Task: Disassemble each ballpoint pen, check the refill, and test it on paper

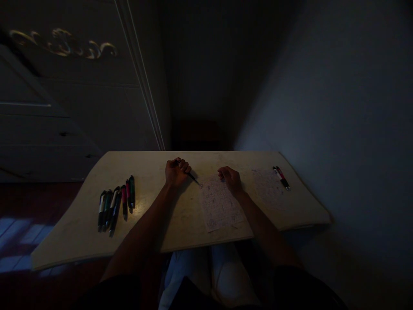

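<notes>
My left hand [177, 171] is closed in a fist around a dark pen [194, 178], whose tip points down and right at the upper left corner of a sheet of paper [219, 206] covered in writing and scribbles. In the dim light I cannot tell whether the tip touches the sheet. My right hand [230, 177] rests by the sheet's upper right part with its fingers curled inward; whether anything is inside them is hidden. Several pens [113, 204] with white, green and pink barrels lie in a loose row on the table, left of my left arm.
The pale table [180, 224] has a curved left edge. At its right lie a second written sheet [267, 187] and a pair of pens [282, 178]. A wall [355, 129] borders the right side. A cabinet with an ornate moulding [63, 44] stands behind on the left.
</notes>
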Action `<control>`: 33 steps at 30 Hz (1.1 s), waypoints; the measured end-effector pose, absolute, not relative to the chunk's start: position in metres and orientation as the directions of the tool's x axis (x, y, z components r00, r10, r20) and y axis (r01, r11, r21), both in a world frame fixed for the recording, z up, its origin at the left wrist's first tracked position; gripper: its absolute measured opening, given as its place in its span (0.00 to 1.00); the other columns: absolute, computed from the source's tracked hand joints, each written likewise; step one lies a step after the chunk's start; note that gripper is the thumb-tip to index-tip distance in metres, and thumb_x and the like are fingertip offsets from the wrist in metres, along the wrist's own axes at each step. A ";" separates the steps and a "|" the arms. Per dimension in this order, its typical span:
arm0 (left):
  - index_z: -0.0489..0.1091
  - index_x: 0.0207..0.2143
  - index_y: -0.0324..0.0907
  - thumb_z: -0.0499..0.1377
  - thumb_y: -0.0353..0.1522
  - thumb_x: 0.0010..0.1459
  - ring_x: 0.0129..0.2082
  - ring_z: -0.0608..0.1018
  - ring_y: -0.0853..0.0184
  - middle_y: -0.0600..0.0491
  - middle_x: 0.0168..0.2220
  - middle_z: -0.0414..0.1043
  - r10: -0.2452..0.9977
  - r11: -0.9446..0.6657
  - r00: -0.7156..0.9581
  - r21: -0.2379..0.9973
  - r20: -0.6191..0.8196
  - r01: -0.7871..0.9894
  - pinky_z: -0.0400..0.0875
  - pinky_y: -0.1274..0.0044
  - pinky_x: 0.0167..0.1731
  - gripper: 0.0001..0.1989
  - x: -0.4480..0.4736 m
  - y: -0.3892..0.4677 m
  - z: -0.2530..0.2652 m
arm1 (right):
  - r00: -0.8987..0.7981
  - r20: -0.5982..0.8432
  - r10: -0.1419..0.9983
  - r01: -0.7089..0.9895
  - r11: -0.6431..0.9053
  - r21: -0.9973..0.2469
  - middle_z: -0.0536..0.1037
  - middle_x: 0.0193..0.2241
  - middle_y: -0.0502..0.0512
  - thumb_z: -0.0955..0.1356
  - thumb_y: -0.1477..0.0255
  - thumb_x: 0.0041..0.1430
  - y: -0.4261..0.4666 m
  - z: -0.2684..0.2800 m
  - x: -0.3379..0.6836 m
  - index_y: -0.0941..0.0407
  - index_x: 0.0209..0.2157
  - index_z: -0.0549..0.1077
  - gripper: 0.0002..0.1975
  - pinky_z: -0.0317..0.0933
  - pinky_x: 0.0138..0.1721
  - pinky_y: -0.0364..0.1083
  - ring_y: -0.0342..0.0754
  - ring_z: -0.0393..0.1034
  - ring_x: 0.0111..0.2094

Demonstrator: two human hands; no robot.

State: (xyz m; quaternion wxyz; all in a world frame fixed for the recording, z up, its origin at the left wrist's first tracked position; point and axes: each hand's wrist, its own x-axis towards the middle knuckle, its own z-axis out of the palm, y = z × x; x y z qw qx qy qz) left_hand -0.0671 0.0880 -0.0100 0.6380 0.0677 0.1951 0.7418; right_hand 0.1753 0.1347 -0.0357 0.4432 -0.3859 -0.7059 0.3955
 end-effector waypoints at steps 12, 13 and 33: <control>0.70 0.34 0.40 0.52 0.32 0.68 0.24 0.71 0.74 0.55 0.26 0.64 0.979 -0.092 -0.150 0.358 -0.137 -0.929 0.65 0.80 0.25 0.10 -0.060 0.089 0.004 | -0.417 0.414 0.809 0.220 0.532 -0.818 0.78 0.30 0.55 0.64 0.52 0.63 0.128 -0.027 0.163 0.55 0.34 0.76 0.21 0.66 0.35 0.46 0.47 0.71 0.30; 0.71 0.35 0.40 0.53 0.32 0.67 0.25 0.72 0.74 0.55 0.27 0.65 0.980 -0.085 -0.144 0.366 -0.136 -0.927 0.65 0.80 0.26 0.09 -0.058 0.088 0.004 | -0.439 0.426 0.791 0.233 0.558 -0.797 0.78 0.31 0.55 0.64 0.53 0.63 0.126 -0.026 0.161 0.55 0.33 0.77 0.20 0.65 0.37 0.47 0.48 0.71 0.31; 0.72 0.27 0.41 0.72 0.23 0.43 0.60 0.71 0.54 0.45 0.51 0.76 0.995 -0.016 0.046 0.605 0.087 -0.796 0.64 0.62 0.58 0.13 -0.031 0.070 -0.014 | -0.596 0.490 0.636 0.295 0.741 -0.603 0.75 0.23 0.53 0.67 0.58 0.62 0.106 -0.030 0.139 0.54 0.34 0.79 0.15 0.61 0.34 0.47 0.47 0.67 0.25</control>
